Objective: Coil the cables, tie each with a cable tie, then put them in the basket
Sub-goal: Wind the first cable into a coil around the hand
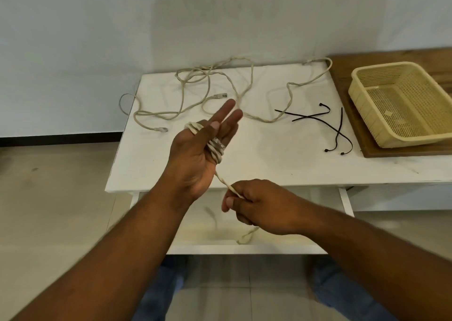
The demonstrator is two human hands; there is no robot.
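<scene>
My left hand (195, 154) is raised palm up over the white table (269, 156) with its fingers straight. Several turns of a beige network cable (216, 153) are wound round it, the clear plug lying against the fingers. From the coil the cable runs down to my right hand (259, 205), which pinches it just in front of the table's edge. Below that hand the cable hangs in a loose loop (245, 237). More beige cable (208, 85) lies tangled across the back of the table. Black cable ties (338, 129) lie crossed at the right. The yellow basket (367, 115) holds nothing.
The basket stands on a wooden board (342, 76) at the table's right end. A thin grey cable loop (121, 101) hangs off the table's left edge. A white wall rises right behind the table. My legs show below, on a tiled floor.
</scene>
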